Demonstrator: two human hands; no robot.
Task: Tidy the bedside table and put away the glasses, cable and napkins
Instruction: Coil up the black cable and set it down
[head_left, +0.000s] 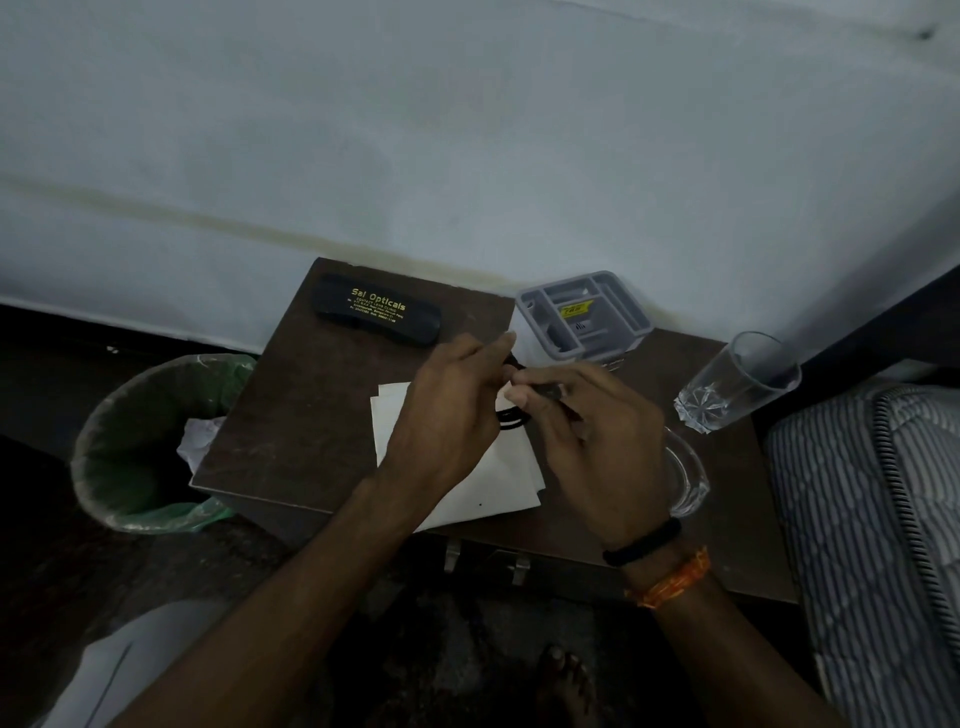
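Note:
Over the middle of the dark brown bedside table (291, 415), my left hand (452, 410) and my right hand (597, 441) both pinch a black cable (511, 418), whose loops hang between them. White napkins (488, 488) lie flat on the table under my hands. A black glasses case (376, 310) with gold lettering rests closed at the table's back left. The glasses themselves are not visible.
A grey compartment organiser (584, 314) stands at the back, right of the case. A clear drinking glass (737, 382) stands at the right, and a glass ashtray (688, 478) sits by my right wrist. A green-lined bin (150, 441) with crumpled paper stands left of the table. Striped bedding (872, 519) lies at the right.

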